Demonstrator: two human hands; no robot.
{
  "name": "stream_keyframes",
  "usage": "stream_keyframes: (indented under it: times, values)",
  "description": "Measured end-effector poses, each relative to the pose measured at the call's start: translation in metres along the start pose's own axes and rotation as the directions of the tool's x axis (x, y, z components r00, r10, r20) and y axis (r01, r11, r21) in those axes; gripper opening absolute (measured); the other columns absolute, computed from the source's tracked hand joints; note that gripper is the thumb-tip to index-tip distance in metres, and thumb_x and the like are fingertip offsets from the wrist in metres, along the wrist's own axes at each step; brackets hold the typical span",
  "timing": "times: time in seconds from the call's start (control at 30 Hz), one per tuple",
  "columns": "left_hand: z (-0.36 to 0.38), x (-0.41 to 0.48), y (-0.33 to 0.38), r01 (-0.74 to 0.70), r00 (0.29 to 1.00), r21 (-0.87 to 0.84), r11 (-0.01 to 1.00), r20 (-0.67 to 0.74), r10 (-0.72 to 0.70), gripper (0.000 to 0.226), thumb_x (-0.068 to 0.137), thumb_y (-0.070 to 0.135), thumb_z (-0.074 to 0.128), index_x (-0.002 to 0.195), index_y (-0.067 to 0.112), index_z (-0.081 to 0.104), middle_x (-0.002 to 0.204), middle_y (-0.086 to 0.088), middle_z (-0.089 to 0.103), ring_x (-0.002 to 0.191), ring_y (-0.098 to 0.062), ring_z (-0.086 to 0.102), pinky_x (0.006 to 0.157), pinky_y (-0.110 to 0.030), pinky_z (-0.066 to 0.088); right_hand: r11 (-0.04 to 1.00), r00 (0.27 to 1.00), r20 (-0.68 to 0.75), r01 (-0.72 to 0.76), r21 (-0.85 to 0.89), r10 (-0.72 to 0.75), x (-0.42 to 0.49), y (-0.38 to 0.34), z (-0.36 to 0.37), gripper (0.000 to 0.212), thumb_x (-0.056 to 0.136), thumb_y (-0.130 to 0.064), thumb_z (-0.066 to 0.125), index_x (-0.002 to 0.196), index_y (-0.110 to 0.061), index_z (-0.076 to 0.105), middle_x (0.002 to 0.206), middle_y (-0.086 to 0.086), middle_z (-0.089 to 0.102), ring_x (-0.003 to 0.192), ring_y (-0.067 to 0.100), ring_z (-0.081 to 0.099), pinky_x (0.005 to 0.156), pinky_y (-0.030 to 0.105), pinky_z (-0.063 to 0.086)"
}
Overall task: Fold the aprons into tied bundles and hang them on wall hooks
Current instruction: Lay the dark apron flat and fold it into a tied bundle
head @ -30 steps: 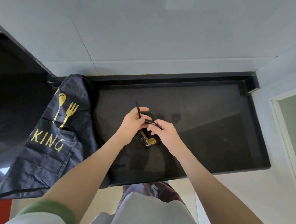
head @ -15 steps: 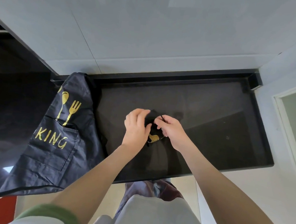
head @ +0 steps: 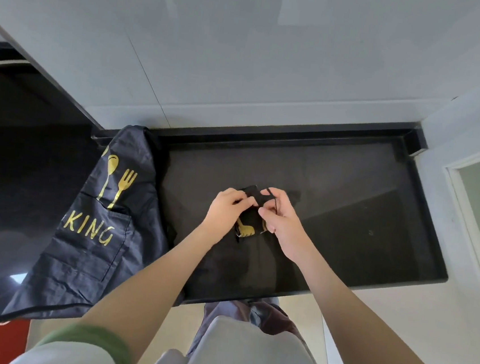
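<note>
Black worktop (head: pixel 347 222) is taken up by the job. The folded apron bundle (head: pixel 246 230) is gripped upon it by the left hand (head: pixel 225 207), and its strap (head: pixel 270 192) is pinched by the right hand (head: pixel 281 220). The strap should be pulled taut until the knot is cinched. A second apron (head: pixel 96 211) is draped unfolded at the left.

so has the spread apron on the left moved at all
No. The spread apron still lies over the left end of the counter, its top at the black back rim. The left hand and right hand grip the folded bundle.
</note>
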State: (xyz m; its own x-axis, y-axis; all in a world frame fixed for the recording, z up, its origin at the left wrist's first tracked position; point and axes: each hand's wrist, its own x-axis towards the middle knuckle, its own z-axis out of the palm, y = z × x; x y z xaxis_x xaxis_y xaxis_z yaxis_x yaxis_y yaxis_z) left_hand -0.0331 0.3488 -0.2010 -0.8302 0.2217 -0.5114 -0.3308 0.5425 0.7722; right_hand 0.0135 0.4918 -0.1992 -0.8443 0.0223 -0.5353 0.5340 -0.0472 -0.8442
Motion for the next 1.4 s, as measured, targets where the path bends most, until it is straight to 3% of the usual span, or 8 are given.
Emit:
stream_keyframes:
  times: [0.17, 0.33, 0.7, 0.77, 0.87, 0.97, 1.17, 1.4]
  values:
    - [-0.004, -0.007, -0.002, 0.138, 0.989, -0.413, 0.9, 0.111, -0.101, 0.028, 0.101, 0.026, 0.046, 0.1, 0.011, 0.069, 0.101, 0.01, 0.067, 0.097, -0.004, 0.06, 0.076, -0.013, 0.046, 0.95, 0.99, -0.138, -0.057, -0.307, 0.015, 0.003, 0.011, -0.012, 0.021, 0.093, -0.019, 0.063, 0.108, -0.017, 0.048, 0.086, 0.0, 0.053, 0.074, 0.008, 0.051, 0.062, 0.015, 0.042]
    - [-0.008, -0.006, -0.005, 0.147, 0.964, -0.466, 0.872, 0.264, -0.021, 0.026, 0.101, 0.019, 0.046, 0.097, 0.008, 0.07, 0.116, 0.006, 0.069, 0.106, -0.009, 0.063, 0.086, -0.015, 0.048, 0.729, 0.997, -0.054, 0.003, -0.684, -0.055, 0.001, 0.013, -0.028, 0.006, 0.097, -0.026, 0.053, 0.098, -0.02, 0.054, 0.089, -0.005, 0.059, 0.083, 0.011, 0.056, 0.076, 0.027, 0.047]
    - [0.012, 0.002, -0.005, -0.023, 0.965, 0.156, 0.987, 0.26, -0.019, 0.028, 0.099, 0.032, 0.048, 0.081, 0.037, 0.068, 0.072, 0.018, 0.067, 0.107, -0.008, 0.055, 0.111, -0.04, 0.023, 0.484, 0.999, 0.031, 0.043, -0.874, -0.032, -0.004, 0.006, -0.044, 0.017, 0.097, -0.026, 0.051, 0.083, -0.019, 0.059, 0.103, -0.008, 0.048, 0.104, 0.015, 0.038, 0.095, 0.037, 0.026]
    - [0.015, 0.003, -0.004, -0.038, 0.969, 0.229, 0.973, 0.244, -0.019, 0.026, 0.1, 0.033, 0.046, 0.088, 0.033, 0.069, 0.078, 0.017, 0.066, 0.12, -0.013, 0.045, 0.104, -0.037, 0.017, 0.611, 0.998, -0.054, -0.057, -0.79, 0.024, -0.007, 0.006, -0.048, 0.028, 0.097, -0.032, 0.049, 0.075, -0.016, 0.055, 0.091, -0.006, 0.051, 0.1, 0.016, 0.041, 0.096, 0.04, 0.027]
    - [0.017, 0.002, -0.003, -0.018, 0.973, 0.268, 0.963, 0.228, -0.045, 0.025, 0.099, 0.036, 0.047, 0.086, 0.027, 0.067, 0.093, 0.011, 0.069, 0.13, -0.015, 0.035, 0.105, -0.038, 0.015, 0.95, 0.983, -0.129, -0.165, -0.267, 0.134, -0.014, 0.001, -0.043, 0.036, 0.098, -0.035, 0.05, 0.079, -0.005, 0.058, 0.072, 0.013, 0.051, 0.074, 0.025, 0.049, 0.087, 0.033, 0.041]
    - [0.019, 0.003, -0.005, -0.008, 0.978, 0.26, 0.966, 0.203, -0.046, 0.027, 0.099, 0.037, 0.049, 0.084, 0.024, 0.068, 0.086, 0.013, 0.067, 0.128, -0.014, 0.039, 0.108, -0.039, 0.015, 0.997, 0.998, -0.014, -0.067, -0.047, 0.066, -0.017, -0.002, -0.032, 0.027, 0.103, -0.02, 0.042, 0.084, -0.009, 0.058, 0.061, -0.002, 0.043, 0.057, 0.01, 0.035, 0.065, 0.021, 0.035]
    - [0.02, 0.004, -0.004, 0.032, 0.979, 0.268, 0.963, 0.187, -0.085, 0.029, 0.101, 0.022, 0.041, 0.084, 0.023, 0.065, 0.084, 0.005, 0.057, 0.112, -0.014, 0.039, 0.095, -0.033, 0.02, 0.975, 0.997, 0.082, 0.024, -0.219, -0.006, -0.016, 0.0, -0.01, 0.021, 0.102, -0.006, 0.037, 0.107, -0.01, 0.057, 0.073, 0.001, 0.054, 0.055, -0.001, 0.048, 0.057, 0.009, 0.038]
    - [0.013, 0.002, -0.018, -0.012, 0.948, 0.142, 0.99, 0.318, -0.034, 0.02, 0.1, 0.035, 0.046, 0.088, 0.045, 0.06, 0.103, 0.007, 0.065, 0.126, -0.019, 0.039, 0.113, -0.043, 0.017, 0.895, 0.996, 0.031, 0.091, -0.437, -0.087, -0.013, 0.006, 0.002, 0.012, 0.1, -0.005, 0.042, 0.104, -0.015, 0.042, 0.08, 0.001, 0.055, 0.072, 0.009, 0.052, 0.066, 0.013, 0.046]
